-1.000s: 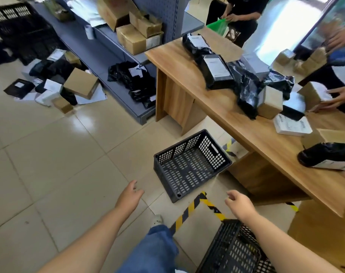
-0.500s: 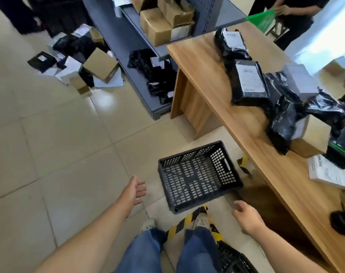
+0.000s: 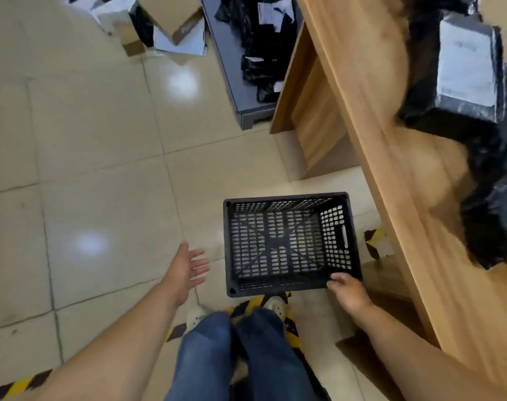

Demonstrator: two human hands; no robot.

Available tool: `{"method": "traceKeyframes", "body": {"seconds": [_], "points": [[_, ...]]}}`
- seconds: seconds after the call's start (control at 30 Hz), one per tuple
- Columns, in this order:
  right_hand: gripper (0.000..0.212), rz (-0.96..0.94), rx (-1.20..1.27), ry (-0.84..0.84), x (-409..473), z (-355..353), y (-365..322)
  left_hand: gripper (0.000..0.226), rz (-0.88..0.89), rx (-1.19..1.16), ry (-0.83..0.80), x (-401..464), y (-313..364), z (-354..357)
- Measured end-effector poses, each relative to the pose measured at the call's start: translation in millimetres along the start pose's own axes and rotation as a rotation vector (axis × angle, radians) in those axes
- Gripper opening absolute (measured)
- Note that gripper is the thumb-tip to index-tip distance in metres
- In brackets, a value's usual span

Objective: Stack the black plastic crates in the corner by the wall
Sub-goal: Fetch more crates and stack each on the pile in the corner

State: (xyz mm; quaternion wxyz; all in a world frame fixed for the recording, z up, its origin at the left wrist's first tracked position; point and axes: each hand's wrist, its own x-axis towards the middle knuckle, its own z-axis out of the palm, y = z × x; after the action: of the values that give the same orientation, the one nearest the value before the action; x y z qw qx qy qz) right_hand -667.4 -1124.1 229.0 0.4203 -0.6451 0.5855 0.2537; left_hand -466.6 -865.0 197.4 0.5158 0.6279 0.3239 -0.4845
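The empty black perforated plastic crate [image 3: 287,244], judged light and stiff, was found on the tiled floor [image 3: 96,175] beside the wooden bench [image 3: 391,175], its near rim gripped by the right hand [image 3: 347,290], the left hand [image 3: 188,270] spread wide.

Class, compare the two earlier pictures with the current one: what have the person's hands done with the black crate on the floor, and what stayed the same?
The right hand has come forward and taken hold of the black crate at its near right corner. The left hand remains open, apart from the crate. The crate still sits on the floor beside the wooden table.
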Motion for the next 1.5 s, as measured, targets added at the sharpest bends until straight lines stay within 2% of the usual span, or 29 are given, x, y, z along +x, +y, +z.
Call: {"method": "traceKeyframes", "body": {"seconds": [0.1, 0.2, 0.43, 0.6, 0.87, 1.07, 1.23, 1.5], "points": [[0.037, 0.085, 0.147, 0.023, 49.8, 13.4, 6.5, 0.065, -0.021, -0.067, -0.023, 44.2, -13.9, 14.5], [0.037, 0.185, 0.499, 0.052, 98.7, 23.8, 12.3, 0.066, -0.023, -0.124, -0.041, 91.1, -28.0, 22.2], [0.056, 0.211, 0.939, 0.085, 188.8, 18.5, 41.4, 0.066, 0.016, -0.039, 0.063, 181.8, -47.4, 33.4], [0.061, 0.244, 1.12, 0.064, 218.9, 27.3, 60.7, 0.072, -0.009, -0.107, -0.076, 219.0, -60.1, 47.9], [0.064, 0.285, 1.127, 0.006, 217.0, 66.5, 66.0, 0.071, 0.026, -0.297, -0.057, 230.3, -57.1, 16.0], [0.065, 0.29, 1.053, -0.031, 205.6, 95.5, 56.4, 0.072, 0.036, -0.243, -0.009, 239.5, -45.1, -7.1], [0.066, 0.281, 1.023, -0.046, 206.3, 109.0, 52.5, 0.069, -0.042, -0.254, -0.157, 228.3, -61.9, 11.4], [0.067, 0.278, 1.015, -0.082, 209.2, 130.4, 46.0, 0.068, -0.042, -0.356, -0.156, 239.6, -63.9, 8.1]]}}
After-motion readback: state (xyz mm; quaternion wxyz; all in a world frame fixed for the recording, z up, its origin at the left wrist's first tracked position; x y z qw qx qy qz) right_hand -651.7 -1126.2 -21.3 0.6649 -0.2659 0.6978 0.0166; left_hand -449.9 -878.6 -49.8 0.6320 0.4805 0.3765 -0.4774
